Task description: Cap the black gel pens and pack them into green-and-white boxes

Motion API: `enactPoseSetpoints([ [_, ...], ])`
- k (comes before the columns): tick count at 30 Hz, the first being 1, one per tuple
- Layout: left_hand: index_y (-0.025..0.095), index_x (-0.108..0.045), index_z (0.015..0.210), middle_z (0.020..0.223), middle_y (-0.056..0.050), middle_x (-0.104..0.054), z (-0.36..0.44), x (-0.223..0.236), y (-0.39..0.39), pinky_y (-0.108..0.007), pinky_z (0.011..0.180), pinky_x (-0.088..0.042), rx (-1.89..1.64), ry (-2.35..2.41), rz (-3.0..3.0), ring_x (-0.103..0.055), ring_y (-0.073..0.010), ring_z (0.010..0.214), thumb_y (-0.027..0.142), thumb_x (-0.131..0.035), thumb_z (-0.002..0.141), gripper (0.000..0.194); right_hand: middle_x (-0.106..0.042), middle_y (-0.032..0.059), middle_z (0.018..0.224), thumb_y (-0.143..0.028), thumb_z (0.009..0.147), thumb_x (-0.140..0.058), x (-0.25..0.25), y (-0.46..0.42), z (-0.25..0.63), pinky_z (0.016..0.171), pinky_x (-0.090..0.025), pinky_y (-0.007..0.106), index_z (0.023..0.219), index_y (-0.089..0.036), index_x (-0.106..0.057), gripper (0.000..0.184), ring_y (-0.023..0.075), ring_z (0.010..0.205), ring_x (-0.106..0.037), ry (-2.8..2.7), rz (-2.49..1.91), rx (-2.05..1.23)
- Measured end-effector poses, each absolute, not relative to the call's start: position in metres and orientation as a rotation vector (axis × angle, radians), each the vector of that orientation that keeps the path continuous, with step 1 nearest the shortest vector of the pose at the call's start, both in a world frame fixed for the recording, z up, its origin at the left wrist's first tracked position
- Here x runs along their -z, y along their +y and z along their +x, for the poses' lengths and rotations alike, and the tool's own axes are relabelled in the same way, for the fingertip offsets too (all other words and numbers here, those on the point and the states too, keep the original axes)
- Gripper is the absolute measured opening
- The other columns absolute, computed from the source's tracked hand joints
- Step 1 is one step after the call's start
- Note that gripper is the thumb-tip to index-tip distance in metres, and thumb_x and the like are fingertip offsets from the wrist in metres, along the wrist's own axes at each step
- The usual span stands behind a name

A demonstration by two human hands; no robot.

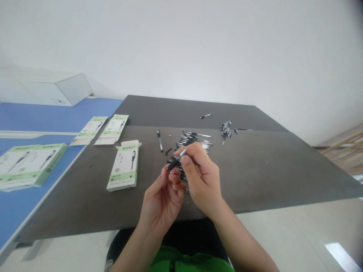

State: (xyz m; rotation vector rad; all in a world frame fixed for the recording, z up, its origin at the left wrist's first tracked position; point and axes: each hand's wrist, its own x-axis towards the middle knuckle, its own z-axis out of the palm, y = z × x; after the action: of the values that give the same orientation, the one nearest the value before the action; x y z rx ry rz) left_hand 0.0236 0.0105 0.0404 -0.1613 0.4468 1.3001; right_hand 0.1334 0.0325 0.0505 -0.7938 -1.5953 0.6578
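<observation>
Between my two hands is a pen [174, 163] with a dark grip and a clear, silvery end, held above the table. My left hand [164, 196] pinches its lower dark end with thumb and fingers. My right hand [202, 176] closes round the upper part, thumb and forefinger on the barrel. Beneath and behind them lies a heap of similar pens [193, 139], partly covered by my hands. A single pen [160, 140] rests left of the heap, near a small black piece [168, 151].
A white and green pen box [124, 166] lies left of my hands, with flatter boxes [113, 128] behind it. More boxes [34, 164] sit on the blue table [17, 124]. Small parts [226, 130] and a pen [206, 116] lie farther back on the dark table [272, 166].
</observation>
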Motion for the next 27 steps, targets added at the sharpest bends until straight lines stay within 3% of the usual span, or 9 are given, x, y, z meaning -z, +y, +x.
enactPoseSetpoints([
  [10, 0.009, -0.072, 0.077, 0.065, -0.005, -0.071, 0.019, -0.03, 0.008, -0.01, 0.05, -0.053, -1.3, 0.436, -0.131, -0.07, -0.0061, 0.052, 0.005, -0.036, 0.106, 0.046, -0.066, 0.0017, 0.093, -0.028, 0.103, -0.056, -0.051, 0.027, 0.142, 0.075, -0.052, 0.028, 0.115, -0.026, -0.072, 0.021, 0.0141, 0.081, -0.063, -1.619, -0.839, -0.782],
  [14, 0.007, -0.071, 0.073, 0.064, -0.008, -0.07, 0.02, -0.031, 0.008, -0.011, 0.048, -0.052, -1.298, 0.448, -0.172, -0.068, -0.0061, 0.049, 0.006, -0.026, 0.108, 0.057, -0.065, 0.001, 0.088, -0.025, 0.098, -0.064, -0.053, 0.028, 0.142, 0.068, -0.049, 0.027, 0.102, -0.025, -0.075, 0.012, 0.0134, 0.075, -0.06, -1.57, -0.858, -0.781],
  [17, 0.007, -0.072, 0.075, 0.065, -0.007, -0.07, 0.019, -0.026, 0.009, -0.013, 0.049, -0.053, -1.298, 0.436, -0.137, -0.069, -0.0073, 0.05, 0.003, -0.035, 0.105, 0.047, -0.063, -0.0012, 0.078, -0.023, 0.089, -0.074, -0.054, 0.031, 0.141, 0.058, -0.042, 0.025, 0.087, -0.023, -0.074, 0.002, 0.0115, 0.065, -0.053, -1.466, -0.881, -0.846],
  [20, 0.008, -0.072, 0.076, 0.066, -0.005, -0.07, 0.016, -0.019, 0.009, -0.012, 0.052, -0.054, -1.297, 0.405, -0.077, -0.069, -0.0076, 0.052, 0.0, -0.049, 0.099, 0.033, -0.06, -0.0032, 0.071, -0.023, 0.08, -0.082, -0.055, 0.033, 0.143, 0.054, -0.036, 0.024, 0.08, -0.022, -0.072, 0.01, 0.0106, 0.061, -0.046, -1.406, -0.904, -0.938],
  [24, 0.01, -0.071, 0.078, 0.068, -0.002, -0.07, 0.014, -0.013, 0.009, -0.011, 0.054, -0.055, -1.267, 0.4, 0.008, -0.069, -0.0068, 0.055, -0.001, -0.059, 0.093, 0.023, -0.06, -0.0012, 0.074, -0.028, 0.084, -0.078, -0.056, 0.034, 0.149, 0.058, -0.039, 0.026, 0.088, -0.023, -0.076, 0.007, 0.0124, 0.064, -0.047, -1.44, -0.875, -0.985],
  [27, 0.011, -0.071, 0.079, 0.069, -0.002, -0.07, 0.014, -0.01, 0.008, -0.011, 0.056, -0.055, -1.259, 0.409, 0.031, -0.069, -0.0063, 0.056, -0.001, -0.06, 0.093, 0.022, -0.054, -0.0028, 0.067, -0.031, 0.083, -0.079, -0.055, 0.034, 0.15, 0.054, -0.035, 0.025, 0.078, -0.022, -0.071, 0.013, 0.0114, 0.06, -0.042, -1.427, -0.911, -1.002],
])
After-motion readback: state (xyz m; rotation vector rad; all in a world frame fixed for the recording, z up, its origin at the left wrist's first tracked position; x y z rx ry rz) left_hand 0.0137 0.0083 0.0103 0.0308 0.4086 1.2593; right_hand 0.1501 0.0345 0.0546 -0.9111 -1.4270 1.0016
